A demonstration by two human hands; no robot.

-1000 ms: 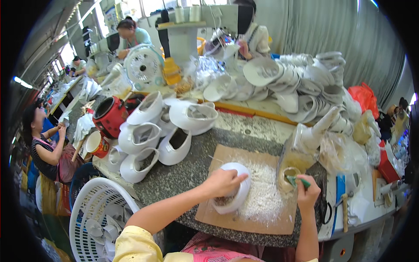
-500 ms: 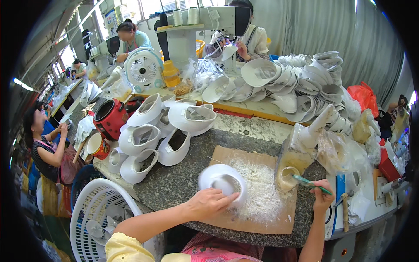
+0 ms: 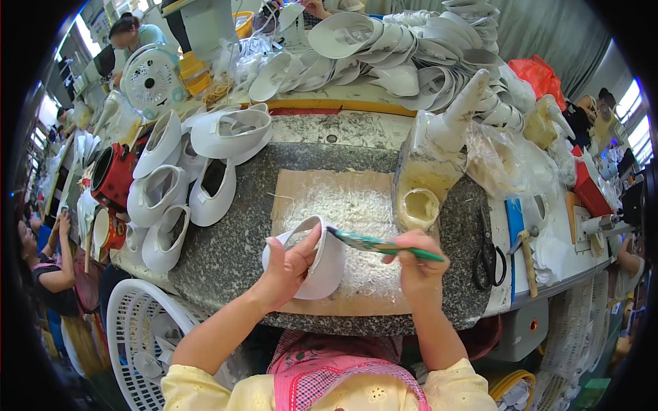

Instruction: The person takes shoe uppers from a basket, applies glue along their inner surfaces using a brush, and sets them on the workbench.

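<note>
My left hand [image 3: 277, 279] grips a white shoe upper [image 3: 325, 272] with the fingers inside its opening and the thumb raised outside. My right hand [image 3: 419, 268], fingers closed, holds a green-handled brush [image 3: 370, 242]. The brush's dark tip touches the top edge of the upper. Beneath both hands lies a brown cardboard sheet [image 3: 293, 195], crusted with white residue. Beyond my right hand stands a glue-smeared plastic container [image 3: 433, 147] whose round mouth [image 3: 420, 204] holds pale paste.
A cluster of white shoe uppers [image 3: 156, 194] sits on the left of the stone slab [image 3: 236, 270]. Black scissors [image 3: 488, 260] and a wooden-handled hammer [image 3: 528, 264] lie at right. A white basket [image 3: 123, 335] stands lower left; stacked uppers [image 3: 343, 35] line the far table.
The brush has moved left from the container's mouth to the upper's edge. My left hand has turned the upper upright, off its earlier flat pose. The view has shifted downward and to the right.
</note>
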